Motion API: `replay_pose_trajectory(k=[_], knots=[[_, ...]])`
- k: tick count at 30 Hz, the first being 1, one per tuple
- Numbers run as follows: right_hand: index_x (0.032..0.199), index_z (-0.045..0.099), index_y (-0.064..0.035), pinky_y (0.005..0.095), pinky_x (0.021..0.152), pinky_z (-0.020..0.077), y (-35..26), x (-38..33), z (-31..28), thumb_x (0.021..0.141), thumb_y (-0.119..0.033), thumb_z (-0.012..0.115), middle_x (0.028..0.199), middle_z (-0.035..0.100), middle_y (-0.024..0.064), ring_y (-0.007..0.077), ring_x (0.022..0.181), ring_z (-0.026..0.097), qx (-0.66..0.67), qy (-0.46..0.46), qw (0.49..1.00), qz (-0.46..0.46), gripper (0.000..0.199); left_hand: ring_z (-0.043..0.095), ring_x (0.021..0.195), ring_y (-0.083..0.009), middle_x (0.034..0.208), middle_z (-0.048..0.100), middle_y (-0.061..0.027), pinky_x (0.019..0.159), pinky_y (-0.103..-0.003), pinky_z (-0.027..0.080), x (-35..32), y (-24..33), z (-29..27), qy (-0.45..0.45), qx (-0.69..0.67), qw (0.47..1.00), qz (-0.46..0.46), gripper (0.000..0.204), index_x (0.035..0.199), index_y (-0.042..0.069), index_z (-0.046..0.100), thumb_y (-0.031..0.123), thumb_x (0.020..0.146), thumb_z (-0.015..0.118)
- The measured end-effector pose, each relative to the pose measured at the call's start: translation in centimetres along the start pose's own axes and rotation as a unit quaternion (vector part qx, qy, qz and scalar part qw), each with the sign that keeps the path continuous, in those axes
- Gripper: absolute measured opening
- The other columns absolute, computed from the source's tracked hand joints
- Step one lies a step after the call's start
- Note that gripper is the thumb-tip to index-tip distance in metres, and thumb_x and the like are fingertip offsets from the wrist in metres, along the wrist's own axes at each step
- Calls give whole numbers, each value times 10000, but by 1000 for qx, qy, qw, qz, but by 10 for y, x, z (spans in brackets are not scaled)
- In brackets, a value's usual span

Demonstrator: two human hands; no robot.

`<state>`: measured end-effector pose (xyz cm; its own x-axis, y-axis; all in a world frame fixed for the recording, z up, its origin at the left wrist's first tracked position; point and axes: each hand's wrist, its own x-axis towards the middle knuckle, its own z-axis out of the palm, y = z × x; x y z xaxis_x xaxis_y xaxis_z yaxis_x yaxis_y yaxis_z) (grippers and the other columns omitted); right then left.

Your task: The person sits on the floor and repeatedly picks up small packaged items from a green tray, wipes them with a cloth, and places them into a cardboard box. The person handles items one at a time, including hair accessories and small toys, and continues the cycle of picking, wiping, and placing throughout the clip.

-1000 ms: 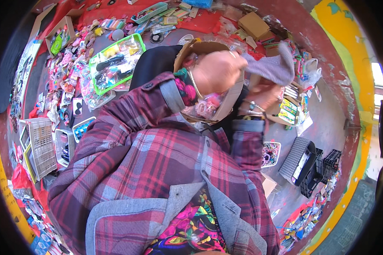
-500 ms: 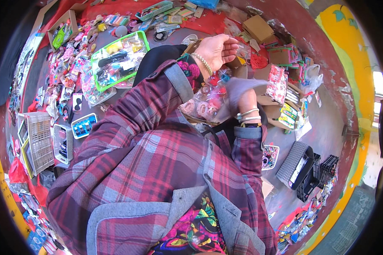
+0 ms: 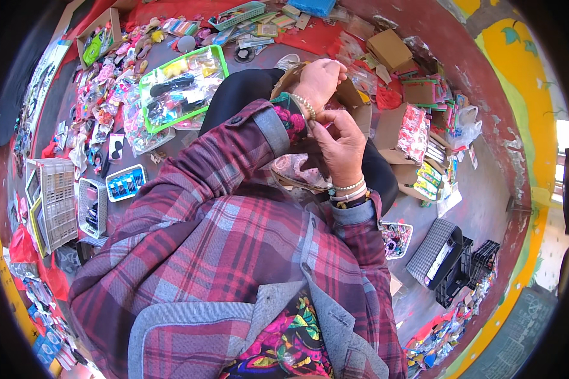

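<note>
My left hand [image 3: 320,81] is raised over an opened cardboard box [image 3: 355,110], back of the hand toward me, its fingers mostly turned out of sight. Round that wrist runs a beaded bracelet [image 3: 307,103], just beyond a pink-and-green floral inner cuff [image 3: 287,117]. My right hand [image 3: 344,146] reaches across to the left wrist, thumb and forefinger pinched together at the bracelet. Light bangles [image 3: 350,187] circle the right wrist. Below both hands, between my knees, lies a clear bag of pink and pale hair ties [image 3: 295,169], partly covered by the right hand.
A green-rimmed basket [image 3: 150,112] of packaged goods stands left, beside heaps of small accessories [image 3: 104,95]. White baskets [image 3: 125,184] sit nearer. To the right are cartons of packets [image 3: 413,134], a bowl of coloured bands [image 3: 397,240] and black crates [image 3: 454,271].
My right hand has come up and left from beside the bag, where it was blurred, to the left wrist. The left hand's spread fingers have turned away and drawn in.
</note>
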<state>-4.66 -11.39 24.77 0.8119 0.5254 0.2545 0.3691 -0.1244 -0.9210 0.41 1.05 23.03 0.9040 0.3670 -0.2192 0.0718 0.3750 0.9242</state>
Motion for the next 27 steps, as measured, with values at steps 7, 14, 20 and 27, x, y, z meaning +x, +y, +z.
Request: replay_pose_trajectory(k=[7, 14, 20, 27], knots=[[925, 541, -7, 173, 553, 415, -7, -4, -6, 759, 7, 554, 813, 544, -12, 41, 632, 500, 289, -110, 944, 117, 168, 558, 743, -121, 796, 606, -36, 642, -262, 451, 5, -12, 3, -29, 70, 995, 68, 276, 862, 14, 604, 225, 867, 425], [1090, 519, 42, 203, 728, 436, -32, -2, -11, 821, -57, 560, 913, 581, 30, 65, 859, 539, 254, -179, 927, 212, 289, 595, 755, -267, 798, 627, -120, 679, -348, 471, 3, -7, -5, -9, 442, 855, 270, 212, 794, 9, 603, 197, 808, 507], [1189, 489, 27, 174, 630, 386, -27, 2, -13, 837, -73, 543, 839, 576, 14, 59, 701, 490, 332, -168, 897, 241, 370, 607, 754, -288, 802, 624, -118, 675, -376, 488, -15, 3, 0, -54, 657, 674, 334, 142, 778, 35, 583, 151, 698, 566], [1103, 539, 36, 184, 653, 417, -19, -4, -20, 834, -69, 552, 822, 589, 35, 73, 745, 535, 305, -158, 913, 222, 289, 606, 725, -263, 801, 623, -122, 621, -361, 489, -4, 7, -5, -94, 543, 804, 224, 195, 800, 19, 597, 189, 807, 503]])
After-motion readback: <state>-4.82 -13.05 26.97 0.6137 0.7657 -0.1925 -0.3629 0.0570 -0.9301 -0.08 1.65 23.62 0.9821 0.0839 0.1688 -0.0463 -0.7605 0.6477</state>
